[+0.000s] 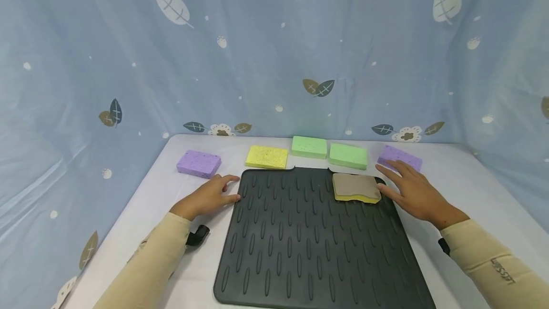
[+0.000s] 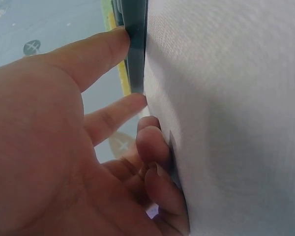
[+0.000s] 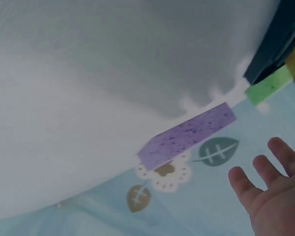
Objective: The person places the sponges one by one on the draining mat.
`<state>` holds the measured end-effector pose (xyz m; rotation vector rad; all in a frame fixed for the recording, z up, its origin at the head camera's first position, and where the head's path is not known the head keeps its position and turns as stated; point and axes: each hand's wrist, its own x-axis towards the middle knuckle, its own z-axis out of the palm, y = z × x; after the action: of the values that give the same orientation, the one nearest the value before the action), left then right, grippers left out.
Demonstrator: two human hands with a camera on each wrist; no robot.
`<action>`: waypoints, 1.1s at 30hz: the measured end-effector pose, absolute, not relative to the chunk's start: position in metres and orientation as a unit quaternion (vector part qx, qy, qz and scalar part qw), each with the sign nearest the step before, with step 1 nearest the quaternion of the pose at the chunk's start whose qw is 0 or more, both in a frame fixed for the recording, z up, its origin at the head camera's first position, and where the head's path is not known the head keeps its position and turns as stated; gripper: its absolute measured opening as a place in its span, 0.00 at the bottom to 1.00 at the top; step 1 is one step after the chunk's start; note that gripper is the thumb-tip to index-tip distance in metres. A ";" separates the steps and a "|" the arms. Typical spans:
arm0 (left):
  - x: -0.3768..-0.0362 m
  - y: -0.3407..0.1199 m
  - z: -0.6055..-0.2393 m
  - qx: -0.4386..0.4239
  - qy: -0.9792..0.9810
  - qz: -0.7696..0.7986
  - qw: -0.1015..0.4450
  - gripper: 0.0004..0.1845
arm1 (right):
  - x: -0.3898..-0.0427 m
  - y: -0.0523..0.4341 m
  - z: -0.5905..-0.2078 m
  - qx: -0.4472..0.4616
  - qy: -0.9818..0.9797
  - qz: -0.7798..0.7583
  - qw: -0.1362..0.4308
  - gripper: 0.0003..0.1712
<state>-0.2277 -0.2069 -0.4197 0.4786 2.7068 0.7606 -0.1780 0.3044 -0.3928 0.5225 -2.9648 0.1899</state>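
White table [image 1: 472, 180] | left hand [image 1: 208, 198] flat, touching mat [image 1: 309, 242] | right hand [image 1: 413, 190] spread, hiding purple sponge [image 1: 400, 157] corner

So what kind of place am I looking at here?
Probably a staged tabletop set, not a real kitchen: a white table enclosed by a leaf-print blue curtain, with a black ribbed mat and coloured sponges lined up behind it.

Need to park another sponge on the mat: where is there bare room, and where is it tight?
The black mat is bare across its middle and near half, between the left hand at its left edge and the right hand. Its far right corner holds the brown-topped sponge. Behind the mat it is crowded: purple, yellow and two green sponges in a row.
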 end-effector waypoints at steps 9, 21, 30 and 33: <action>-0.224 -0.204 -0.418 0.161 0.937 0.274 0.143 0.33 | -0.192 0.326 -0.401 0.134 -0.988 0.056 0.049 0.34; -0.223 -0.203 -0.415 0.152 0.941 0.264 0.146 0.33 | -0.214 0.350 -0.409 0.050 -0.997 0.047 -0.024 0.41; -0.225 -0.205 -0.418 0.157 0.942 0.263 0.139 0.33 | -0.222 0.352 -0.414 0.038 -0.997 0.051 -0.043 0.45; -0.225 -0.204 -0.416 0.159 0.942 0.262 0.140 0.33 | -0.224 0.353 -0.414 0.040 -0.997 0.049 -0.047 0.44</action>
<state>-0.2250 -0.2044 -0.4165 0.4593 2.7205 0.7577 -0.2241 0.3528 -0.4140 0.1306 -3.2293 0.1599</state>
